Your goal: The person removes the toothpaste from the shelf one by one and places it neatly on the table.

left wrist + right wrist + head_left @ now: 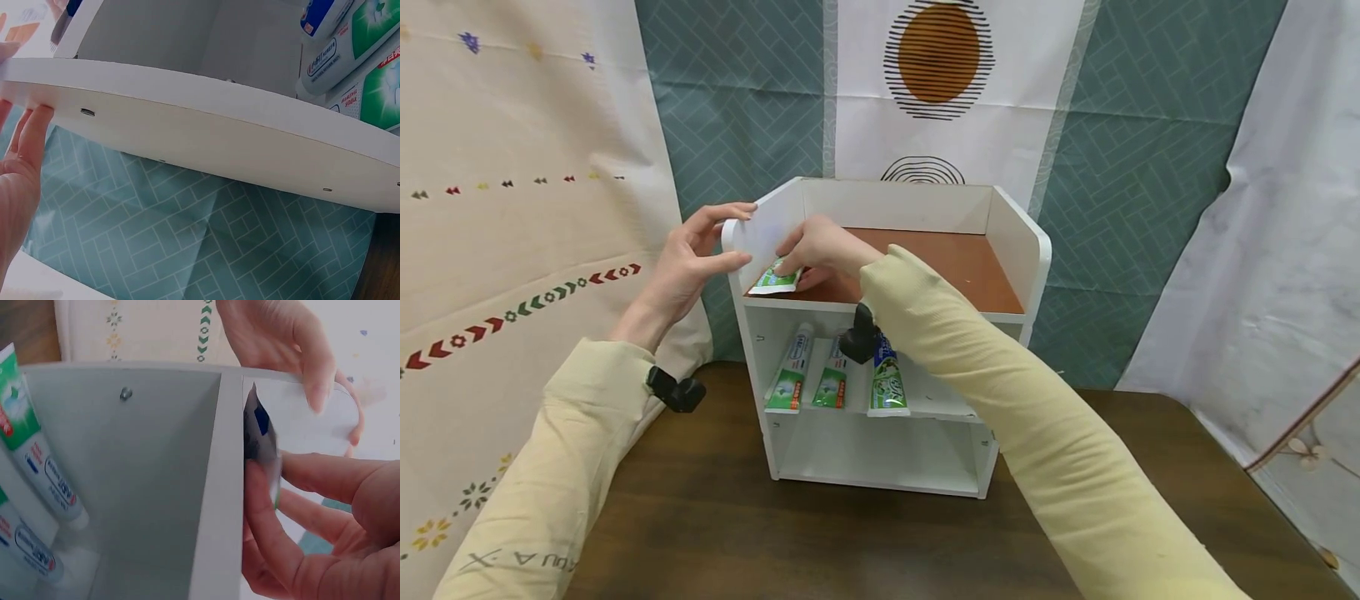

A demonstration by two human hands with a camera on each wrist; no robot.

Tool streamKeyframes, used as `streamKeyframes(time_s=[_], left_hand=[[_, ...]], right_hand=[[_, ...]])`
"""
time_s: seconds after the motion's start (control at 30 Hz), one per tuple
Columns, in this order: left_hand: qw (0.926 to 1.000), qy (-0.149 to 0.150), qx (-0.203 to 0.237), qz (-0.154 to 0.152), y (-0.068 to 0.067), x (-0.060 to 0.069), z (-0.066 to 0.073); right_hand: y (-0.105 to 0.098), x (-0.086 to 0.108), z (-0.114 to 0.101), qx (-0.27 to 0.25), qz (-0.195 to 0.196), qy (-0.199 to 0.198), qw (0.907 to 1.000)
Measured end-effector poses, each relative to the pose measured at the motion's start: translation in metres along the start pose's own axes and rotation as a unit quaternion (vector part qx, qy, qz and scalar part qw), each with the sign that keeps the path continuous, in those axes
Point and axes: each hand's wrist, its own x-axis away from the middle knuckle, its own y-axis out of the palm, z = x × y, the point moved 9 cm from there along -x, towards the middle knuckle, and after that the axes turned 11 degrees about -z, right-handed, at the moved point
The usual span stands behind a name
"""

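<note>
Room: a blue-green herringbone-patterned cloth (737,92) hangs behind, with a white printed panel (861,137) bearing an orange-brown disc. A cream cloth with rows of small motifs (512,125) hangs at left, a white cloth (1262,275) at right.

Surface: a dark brown wood-look bench (715,533) carries a white 3-level shelf unit (1018,242) with a brown top deck (973,260).

Arms: 2 pale yellow sleeves, the left (595,400) beside the unit, the right (1022,392) crossing in front of it.

Hands: the left hand (677,267) is spread moderately and grips the unit's left side panel (778,217), thumb on the inner face, fingers on the outer. The right hand (827,250) is nearly closed, pinching 1 white-and-green flat-ended tube (777,281) between thumb and fingers. This tube is at the deck's front left corner, beside the left side panel, flat end toward the front; whether it rests on the deck cannot be told.

Other tubes: 3 lie apart on the middle shelf (928,402), flat ends forward: a white-and-green tube with red print (790,371), a similar middle tube (831,383) and a blue-and-green tube (889,383).

Smallest: 2 black wrist devices, left (679,392) and right (859,335).
</note>
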Motion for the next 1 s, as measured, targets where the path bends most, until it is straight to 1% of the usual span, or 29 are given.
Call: streamKeyframes(time_s=[0.2,0.33,0.43,0.53,0.6,0.67,0.77,0.83,0.93,1.0], left_hand=[[1.0,0.002,-0.001,-0.003,0.002,-0.001,-0.001],[1.0,0.003,0.002,-0.003,0.003,-0.002,-0.001],[1.0,0.0,0.0,0.0,0.003,-0.003,-0.001],[1.0,-0.008,-0.003,0.004,0.002,-0.003,-0.001],[0.9999,-0.009,-0.007,0.005,0.002,-0.003,-0.001],[0.9999,-0.008,-0.007,0.006,0.001,-0.003,0.0],[0.9999,-0.005,-0.008,0.006,0.0,-0.004,0.001],[1.0,-0.006,-0.005,0.005,0.0,-0.003,0.001],[0.9999,-0.009,-0.002,0.005,0.0,-0.002,0.0],[1.0,-0.009,0.001,0.005,0.0,-0.001,-0.001]], right_hand=[[-0.001,0.0,0.006,-0.051,-0.016,-0.012,0.9985],[-0.004,0.0,0.014,-0.106,-0.027,-0.022,0.9938],[-0.006,0.002,0.02,-0.175,-0.035,-0.034,0.9834],[-0.007,0.006,0.026,-0.243,-0.048,-0.043,0.9679],[-0.009,0.01,0.029,-0.267,-0.055,-0.042,0.9612],[-0.012,0.014,0.032,-0.265,-0.058,-0.04,0.9617],[-0.02,0.022,0.036,-0.245,-0.057,-0.041,0.9671],[-0.024,0.028,0.038,-0.235,-0.058,-0.049,0.969],[-0.029,0.037,0.038,-0.238,-0.065,-0.068,0.9667],[-0.032,0.044,0.038,-0.233,-0.069,-0.079,0.9667]])
